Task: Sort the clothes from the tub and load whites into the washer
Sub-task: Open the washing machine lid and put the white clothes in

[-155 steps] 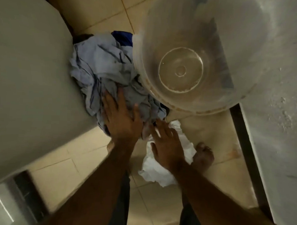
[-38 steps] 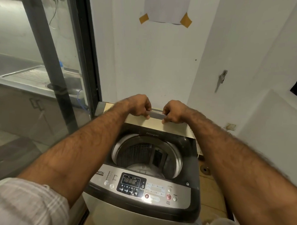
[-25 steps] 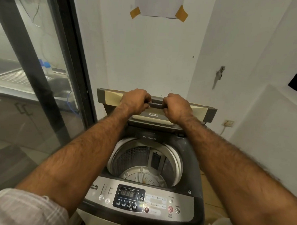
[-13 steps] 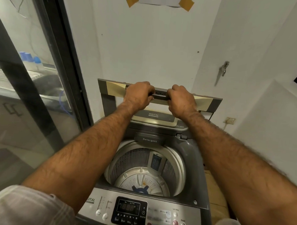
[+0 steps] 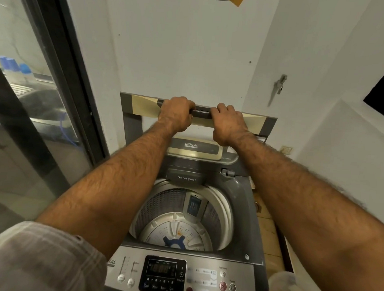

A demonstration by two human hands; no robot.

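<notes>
A grey top-loading washer [image 5: 247, 216] stands in front of me with its folding lid [image 5: 140, 105] raised upright against the white wall. My left hand [image 5: 177, 114] and my right hand [image 5: 228, 122] both grip the dark handle [image 5: 202, 112] on the lid's top edge, fingers curled over it. The drum [image 5: 178, 224] below is open and holds no clothes; a blue hub shows at its bottom. The translucent tub's rim [image 5: 284, 285] shows at the lower right corner. No clothes are in view.
The control panel [image 5: 165, 274] with its dark display faces me at the bottom. A dark-framed glass door [image 5: 64, 78] stands to the left, with a sink behind it. White walls close in behind and to the right; tiled floor [image 5: 268, 236] lies right of the washer.
Both hands have lifted the lid by its handle from half-folded to upright against the wall. The drum has come fully into view. Earlier I was bent over the clothes on the floor.
</notes>
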